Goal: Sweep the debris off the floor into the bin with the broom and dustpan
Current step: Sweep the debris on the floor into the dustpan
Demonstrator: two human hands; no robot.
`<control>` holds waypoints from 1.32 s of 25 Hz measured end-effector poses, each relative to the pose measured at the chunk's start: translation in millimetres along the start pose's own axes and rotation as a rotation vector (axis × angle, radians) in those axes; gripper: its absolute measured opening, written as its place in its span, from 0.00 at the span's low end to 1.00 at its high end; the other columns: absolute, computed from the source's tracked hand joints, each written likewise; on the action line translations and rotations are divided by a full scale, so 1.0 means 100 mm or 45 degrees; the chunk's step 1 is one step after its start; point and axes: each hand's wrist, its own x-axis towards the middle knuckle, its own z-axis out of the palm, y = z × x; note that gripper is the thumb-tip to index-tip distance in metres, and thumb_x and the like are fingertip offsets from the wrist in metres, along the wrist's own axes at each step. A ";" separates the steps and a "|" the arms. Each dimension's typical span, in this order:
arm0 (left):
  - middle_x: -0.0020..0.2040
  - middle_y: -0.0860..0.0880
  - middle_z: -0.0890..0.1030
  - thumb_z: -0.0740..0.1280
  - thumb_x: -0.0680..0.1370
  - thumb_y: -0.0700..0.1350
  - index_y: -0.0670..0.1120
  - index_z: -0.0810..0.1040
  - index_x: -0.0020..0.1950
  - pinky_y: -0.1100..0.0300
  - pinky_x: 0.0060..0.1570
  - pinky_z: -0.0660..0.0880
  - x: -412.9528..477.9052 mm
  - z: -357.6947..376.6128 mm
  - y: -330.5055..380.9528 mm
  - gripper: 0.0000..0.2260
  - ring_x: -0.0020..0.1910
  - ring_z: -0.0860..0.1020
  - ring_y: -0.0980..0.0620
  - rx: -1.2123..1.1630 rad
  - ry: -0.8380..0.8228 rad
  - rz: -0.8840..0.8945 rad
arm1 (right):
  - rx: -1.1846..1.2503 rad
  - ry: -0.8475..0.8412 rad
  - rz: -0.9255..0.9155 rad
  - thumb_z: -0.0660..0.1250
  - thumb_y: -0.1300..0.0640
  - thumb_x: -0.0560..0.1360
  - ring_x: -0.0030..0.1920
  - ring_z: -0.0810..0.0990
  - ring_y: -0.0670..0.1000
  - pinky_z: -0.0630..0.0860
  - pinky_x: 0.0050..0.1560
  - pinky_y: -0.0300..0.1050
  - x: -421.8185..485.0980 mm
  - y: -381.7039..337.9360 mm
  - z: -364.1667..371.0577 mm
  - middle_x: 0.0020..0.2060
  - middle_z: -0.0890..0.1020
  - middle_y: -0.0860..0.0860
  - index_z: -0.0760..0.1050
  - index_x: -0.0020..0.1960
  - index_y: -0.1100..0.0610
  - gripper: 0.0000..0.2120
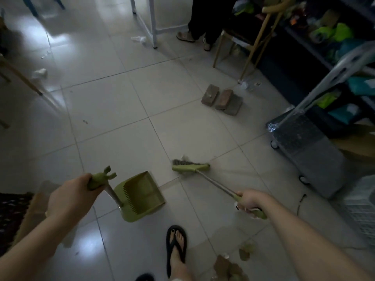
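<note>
Dim room with a pale, glossy tiled floor [121,110], light glare at upper left. White table legs [153,21] stand top centre, a gold-legged chair [237,38] upper right, dark shelving [294,78] holding green and teal bags [343,31] along the right edge, three bricks [222,99] right of centre

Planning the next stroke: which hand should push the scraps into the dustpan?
Probably the right hand: it grips the broom, whose head lies at the scraps near the dustpan.
</note>
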 end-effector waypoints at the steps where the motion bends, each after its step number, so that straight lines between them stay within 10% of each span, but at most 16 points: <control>1: 0.35 0.46 0.78 0.68 0.74 0.60 0.49 0.75 0.40 0.56 0.32 0.72 -0.06 0.02 -0.01 0.15 0.34 0.77 0.42 0.008 -0.004 0.041 | -0.047 -0.017 0.031 0.60 0.63 0.77 0.27 0.71 0.49 0.75 0.32 0.46 -0.20 0.12 0.12 0.33 0.74 0.52 0.64 0.73 0.57 0.24; 11: 0.31 0.48 0.77 0.67 0.74 0.62 0.49 0.75 0.39 0.56 0.31 0.73 -0.88 0.21 -0.45 0.16 0.31 0.77 0.44 -0.070 -0.024 0.165 | 0.338 0.197 0.256 0.61 0.63 0.72 0.27 0.71 0.50 0.65 0.26 0.36 -1.40 1.56 1.52 0.34 0.79 0.55 0.79 0.55 0.53 0.15; 16: 0.35 0.45 0.78 0.67 0.74 0.62 0.48 0.77 0.43 0.53 0.35 0.75 -1.16 0.30 -0.24 0.17 0.34 0.77 0.42 -0.070 0.004 0.075 | 0.733 0.361 0.256 0.60 0.70 0.73 0.21 0.66 0.49 0.61 0.24 0.36 -1.57 2.04 1.38 0.25 0.72 0.55 0.76 0.56 0.53 0.18; 20: 0.38 0.43 0.80 0.67 0.74 0.63 0.48 0.78 0.43 0.51 0.37 0.78 -1.48 0.55 0.07 0.17 0.37 0.79 0.40 0.015 0.061 0.065 | 0.464 0.468 0.252 0.62 0.66 0.75 0.30 0.72 0.52 0.66 0.32 0.40 -1.02 2.35 0.97 0.33 0.76 0.57 0.76 0.58 0.61 0.13; 33: 0.30 0.51 0.77 0.61 0.70 0.70 0.55 0.73 0.45 0.53 0.27 0.78 -2.13 1.37 -0.15 0.20 0.25 0.76 0.48 0.157 0.119 0.205 | 0.965 0.002 0.452 0.54 0.68 0.77 0.22 0.64 0.47 0.61 0.25 0.32 -0.83 3.47 1.89 0.28 0.69 0.53 0.71 0.49 0.55 0.11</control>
